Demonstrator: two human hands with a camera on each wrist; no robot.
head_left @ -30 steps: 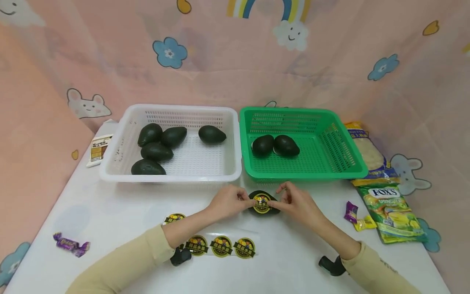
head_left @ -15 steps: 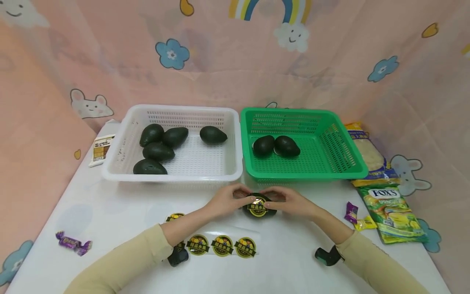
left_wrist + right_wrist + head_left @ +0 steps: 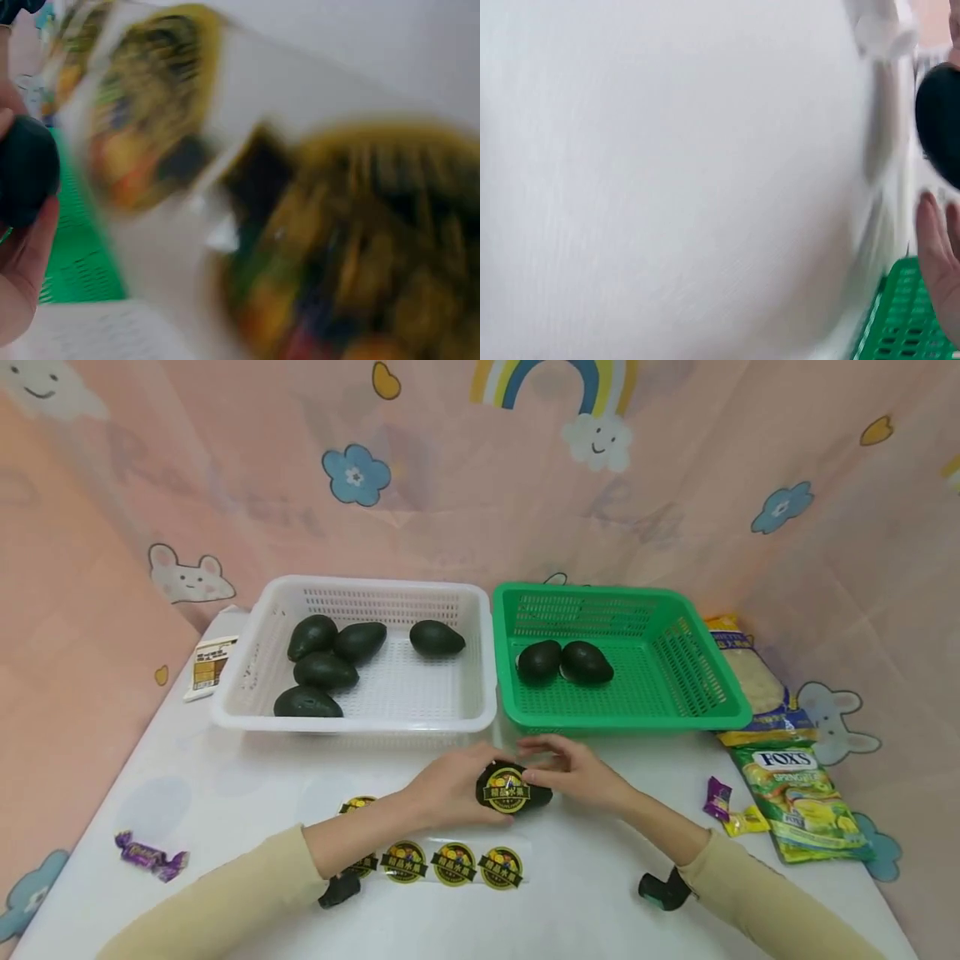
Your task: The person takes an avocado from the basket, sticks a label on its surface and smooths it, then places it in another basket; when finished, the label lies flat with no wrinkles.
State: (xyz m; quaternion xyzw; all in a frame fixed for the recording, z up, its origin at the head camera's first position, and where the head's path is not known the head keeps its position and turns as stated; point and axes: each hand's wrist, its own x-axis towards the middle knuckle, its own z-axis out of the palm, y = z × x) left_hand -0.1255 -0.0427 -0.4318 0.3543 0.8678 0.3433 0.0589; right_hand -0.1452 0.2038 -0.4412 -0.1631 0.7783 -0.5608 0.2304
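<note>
My left hand (image 3: 457, 787) grips a dark green avocado (image 3: 536, 799), with its thumb along the near side and fingers round the left end. On top of the fruit lies a round black and gold sticker (image 3: 505, 789). The thumb of my right hand (image 3: 581, 774) touches the sticker's right edge, while its other fingers are extended behind the avocado. In the right wrist view, those fingertips stand apart from the avocado (image 3: 940, 124). A clear sheet with several matching stickers (image 3: 453, 862) lies in front, partly under the left forearm.
A white basket (image 3: 352, 724) with several avocados stands at the back left. Beside it is a green basket (image 3: 622, 722) holding two avocados. Candy bags (image 3: 806, 802) and small wrapped sweets (image 3: 717, 797) lie right; a purple candy (image 3: 150, 857) lies left.
The avocado has moved left and towards me. My left hand has gone from pressing the sticker with its thumb to gripping the fruit; the right hand has followed left, its thumb still at the sticker.
</note>
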